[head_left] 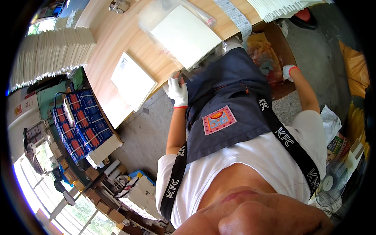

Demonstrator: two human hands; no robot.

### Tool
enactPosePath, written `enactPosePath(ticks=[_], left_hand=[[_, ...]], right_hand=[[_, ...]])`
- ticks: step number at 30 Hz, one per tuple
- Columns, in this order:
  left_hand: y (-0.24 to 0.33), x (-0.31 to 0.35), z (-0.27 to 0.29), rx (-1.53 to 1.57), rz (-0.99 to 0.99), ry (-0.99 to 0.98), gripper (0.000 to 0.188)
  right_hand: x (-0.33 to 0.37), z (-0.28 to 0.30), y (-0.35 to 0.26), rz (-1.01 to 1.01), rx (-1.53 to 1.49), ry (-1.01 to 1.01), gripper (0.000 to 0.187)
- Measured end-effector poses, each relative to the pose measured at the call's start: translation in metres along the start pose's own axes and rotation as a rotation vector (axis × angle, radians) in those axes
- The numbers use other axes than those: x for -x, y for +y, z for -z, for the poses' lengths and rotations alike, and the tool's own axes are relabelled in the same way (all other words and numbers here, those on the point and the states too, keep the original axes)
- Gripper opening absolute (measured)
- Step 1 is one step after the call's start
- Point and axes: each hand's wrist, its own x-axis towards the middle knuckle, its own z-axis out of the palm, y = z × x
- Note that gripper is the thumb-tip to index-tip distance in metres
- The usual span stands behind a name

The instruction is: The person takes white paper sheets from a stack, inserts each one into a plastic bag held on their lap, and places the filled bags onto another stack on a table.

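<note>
My left hand [178, 92], in a white glove with bare fingertips, is at the near edge of the wooden table [103, 51]. Its fingers are curled beside the lower corner of a clear plastic bag [147, 21]; whether they pinch its film is hard to see. A flat white board [186, 37] lies in or on that bag. Left of it, a smaller white board [133, 80] with a small label rests near the table edge. My right hand [289, 73], gloved likewise, hangs low by the rim of a brown cardboard box [284, 41]; its fingers are mostly hidden.
Crumpled plastic [260, 49] fills part of the box. A label strip [235, 17] drapes over the table edge. White sheets are stacked at the far right [280, 7] and far left [51, 55]. Strapped blue packs [84, 121] stand left; a fan [331, 182] sits right.
</note>
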Motion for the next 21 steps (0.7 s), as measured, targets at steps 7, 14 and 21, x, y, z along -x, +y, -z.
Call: enactPosePath(ticks=[7,14,21], left_hand=[[0.015,-0.025,-0.008,-0.087,-0.468,-0.054,0.025],[0.0,0.002,-0.025,0.561,0.34,-0.003,0.014],[0.022,0.002,-0.051,1.519,0.994,0.341,0.014]], right_hand=[[0.005,0.139,-0.125,0.544,-0.247,1.239,0.026],[-0.018,0.145,-0.19,0.71,-0.712,1.066,0.015],[-0.033,0.118,-0.205,0.106,-1.365,1.31,0.02]])
